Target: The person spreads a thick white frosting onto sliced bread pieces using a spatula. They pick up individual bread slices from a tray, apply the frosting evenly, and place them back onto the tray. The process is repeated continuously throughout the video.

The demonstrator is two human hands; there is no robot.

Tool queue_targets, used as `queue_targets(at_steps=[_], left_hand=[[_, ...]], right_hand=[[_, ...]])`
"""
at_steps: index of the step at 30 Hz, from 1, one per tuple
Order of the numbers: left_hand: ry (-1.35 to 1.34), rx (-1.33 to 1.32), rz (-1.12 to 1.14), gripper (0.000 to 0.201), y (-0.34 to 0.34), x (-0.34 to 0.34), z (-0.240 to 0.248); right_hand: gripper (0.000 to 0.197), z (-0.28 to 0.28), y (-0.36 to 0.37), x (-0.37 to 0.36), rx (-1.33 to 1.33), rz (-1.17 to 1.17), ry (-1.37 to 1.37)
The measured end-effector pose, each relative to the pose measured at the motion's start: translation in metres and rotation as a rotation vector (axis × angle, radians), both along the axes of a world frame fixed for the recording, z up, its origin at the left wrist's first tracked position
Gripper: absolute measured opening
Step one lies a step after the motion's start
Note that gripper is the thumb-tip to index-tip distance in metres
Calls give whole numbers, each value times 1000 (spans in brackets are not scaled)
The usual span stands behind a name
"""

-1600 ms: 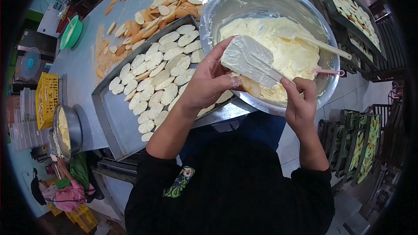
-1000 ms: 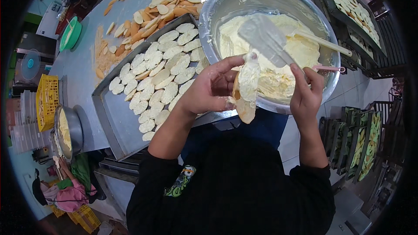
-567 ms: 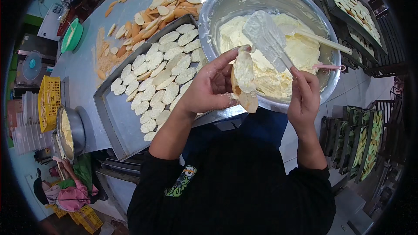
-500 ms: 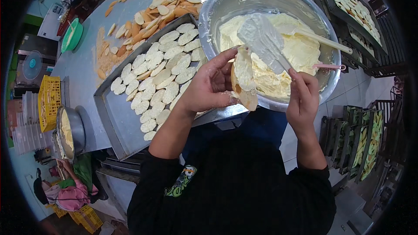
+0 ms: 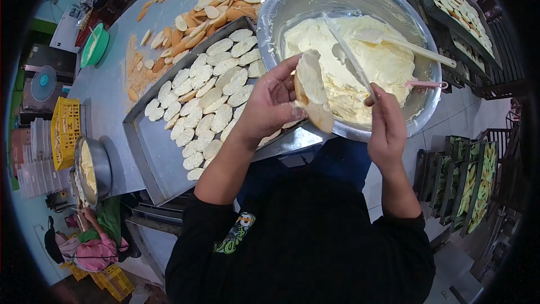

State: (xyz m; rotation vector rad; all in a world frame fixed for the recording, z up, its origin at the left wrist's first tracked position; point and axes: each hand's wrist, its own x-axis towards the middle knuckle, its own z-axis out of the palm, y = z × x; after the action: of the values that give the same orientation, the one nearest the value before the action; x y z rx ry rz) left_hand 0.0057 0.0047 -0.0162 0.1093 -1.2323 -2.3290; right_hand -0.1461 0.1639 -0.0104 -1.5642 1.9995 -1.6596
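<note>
"Nearest first: what have you got?"

"My right hand point(image 5: 388, 129) has its grip pinched on the handle of a spatula point(image 5: 351, 62), its blade turned nearly edge-on over the bowl point(image 5: 315, 0). To its left, my left hand point(image 5: 270, 104) pinches a bread slice point(image 5: 313, 81) along its left edge, tilted near the bowl's near left rim. Blade and slice are apart."

"Which step would you call this?"

"Spreading, I'd judge. Pale cream point(image 5: 388, 73) covers the slice's far part; the near end looks barer. I can't tell whether a second slice sits behind it."

"So the next move calls for what?"

"If that end needs coating, I'd keep the left pinch light, lay the blade flat and draw it nearward. Bread might bend or slip."

"And farther out?"

"Left of the bowl, a tray point(image 5: 160, 160) holds coated slices point(image 5: 221, 116) with room on its near left side. Beyond it, plain slices point(image 5: 233, 16) lie heaped on the counter point(image 5: 109, 90)."
</note>
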Motion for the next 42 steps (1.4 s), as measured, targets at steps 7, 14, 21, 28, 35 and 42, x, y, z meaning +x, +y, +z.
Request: queue_targets(at_steps=[7, 14, 21, 28, 35, 42], left_hand=[[46, 266, -32, 72, 9, -12, 14], [57, 263, -3, 75, 0, -1, 12], [-9, 165, -40, 76, -2, -1, 7], [-134, 192, -100, 62, 0, 0, 5], [-81, 411, -108, 45, 3, -3, -5], [-73, 494, -85, 40, 2, -6, -12]], right_hand=[[32, -6, -17, 14, -22, 157, -52], [34, -12, 10, -11, 170, 33, 243], [28, -5, 16, -15, 137, -3, 14], [25, -3, 10, -18, 288, 201, -75], [26, -2, 19, -22, 332, 287, -156], [28, 2, 29, -27, 326, 323, -98]])
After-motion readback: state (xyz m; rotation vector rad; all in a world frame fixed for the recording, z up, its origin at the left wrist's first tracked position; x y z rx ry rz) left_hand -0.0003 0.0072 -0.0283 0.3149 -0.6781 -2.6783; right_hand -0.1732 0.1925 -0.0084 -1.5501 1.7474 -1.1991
